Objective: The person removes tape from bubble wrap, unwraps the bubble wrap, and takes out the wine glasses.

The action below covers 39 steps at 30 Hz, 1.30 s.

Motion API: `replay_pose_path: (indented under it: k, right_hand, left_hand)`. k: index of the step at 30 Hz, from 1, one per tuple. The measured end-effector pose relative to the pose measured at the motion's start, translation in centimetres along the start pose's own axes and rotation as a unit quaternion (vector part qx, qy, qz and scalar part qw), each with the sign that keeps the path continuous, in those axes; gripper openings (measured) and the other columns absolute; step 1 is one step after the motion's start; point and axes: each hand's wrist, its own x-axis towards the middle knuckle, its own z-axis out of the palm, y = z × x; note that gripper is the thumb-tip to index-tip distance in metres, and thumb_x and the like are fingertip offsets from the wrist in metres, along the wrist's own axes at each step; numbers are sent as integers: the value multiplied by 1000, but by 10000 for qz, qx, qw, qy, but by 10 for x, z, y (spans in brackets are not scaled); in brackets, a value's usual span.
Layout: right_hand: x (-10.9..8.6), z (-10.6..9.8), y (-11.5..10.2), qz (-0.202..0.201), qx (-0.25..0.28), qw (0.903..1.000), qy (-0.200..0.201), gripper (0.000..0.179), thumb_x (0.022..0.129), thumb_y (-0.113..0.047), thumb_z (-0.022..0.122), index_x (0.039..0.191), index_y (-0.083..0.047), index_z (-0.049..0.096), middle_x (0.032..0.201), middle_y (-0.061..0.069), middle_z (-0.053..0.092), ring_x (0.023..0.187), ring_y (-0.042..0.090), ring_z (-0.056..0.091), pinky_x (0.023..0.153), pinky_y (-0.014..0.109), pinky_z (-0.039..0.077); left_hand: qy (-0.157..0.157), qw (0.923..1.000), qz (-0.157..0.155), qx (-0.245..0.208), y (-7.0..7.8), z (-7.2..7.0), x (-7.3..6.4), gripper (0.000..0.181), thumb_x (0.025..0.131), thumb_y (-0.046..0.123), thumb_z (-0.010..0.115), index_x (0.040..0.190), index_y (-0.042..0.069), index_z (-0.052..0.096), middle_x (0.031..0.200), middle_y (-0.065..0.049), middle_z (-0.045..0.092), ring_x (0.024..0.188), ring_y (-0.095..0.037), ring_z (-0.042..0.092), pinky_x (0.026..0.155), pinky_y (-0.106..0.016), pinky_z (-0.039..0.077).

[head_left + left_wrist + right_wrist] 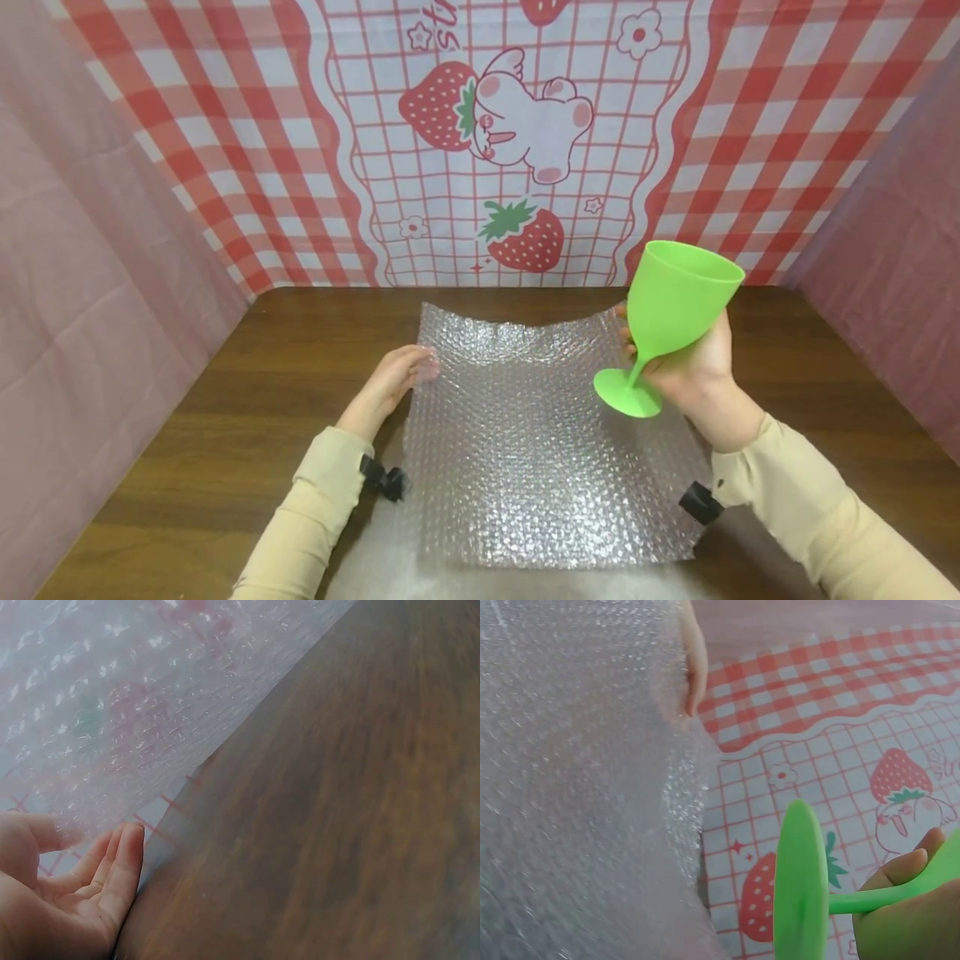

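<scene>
A bright green plastic goblet (678, 304) tilts to the right, with my right hand (701, 375) holding it around the lower bowl and stem from behind. The right wrist view shows the goblet's round foot (799, 885) and fingers wrapped by the stem. My left hand (397, 375) pinches the left edge of a clear sheet of bubble wrap (525, 442) between thumb and fingers. Seen from the left wrist, the sheet's edge (112, 806) slants up from that hand, raised off the table. The goblet's foot overlaps the sheet's right side in the head view.
A dark brown wooden table (202, 417) lies under everything. Beneath the sheet's near end is a pale, greyish flat layer (390, 558). A strawberry-patterned cloth (465, 208) hangs at the back, with pink curtains (90, 275) on both sides.
</scene>
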Motion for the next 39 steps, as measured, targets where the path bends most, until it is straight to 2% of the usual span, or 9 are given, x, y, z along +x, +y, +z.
replay_pose_path:
  k: [6, 16, 23, 39]
  right_hand:
    - [-4, 1, -12, -70, 439, 9985, 316, 33, 86, -41, 49, 102, -17, 63, 93, 17, 61, 75, 32, 52, 62, 38, 39]
    - [-5, -2, -35, -451, 880, 9951, 38, 38, 85, -41, 45, 97, -8, 61, 89, 22, 60, 79, 35, 53, 65, 44, 39]
    - [-8, -7, -50, -687, 1062, 9917, 244, 38, 83, -41, 47, 96, -9, 62, 86, 23, 60, 79, 37, 53, 63, 47, 39]
    - [-9, -29, -67, -713, 1499, 9845, 563, 36, 82, -40, 48, 99, -13, 64, 89, 20, 63, 80, 41, 57, 68, 49, 40]
  left_hand:
    - [11, 10000, -53, 48, 1, 1, 0, 16, 93, 8, 45, 102, -3, 51, 76, 3, 61, 71, -7, 61, 74, -22, 53]
    - [-46, 10000, -1, -40, 1, 0, -1, 18, 93, 8, 46, 104, -5, 51, 76, 2, 61, 71, -7, 62, 73, -21, 53]
    - [-84, 10000, 33, -13, 0, 0, -1, 19, 93, 8, 46, 104, -6, 50, 76, 3, 62, 72, -7, 62, 74, -22, 53]
    - [-30, 10000, 23, -56, 2, 1, -3, 19, 93, 7, 46, 105, -7, 49, 77, 2, 61, 72, -7, 62, 73, -21, 53]
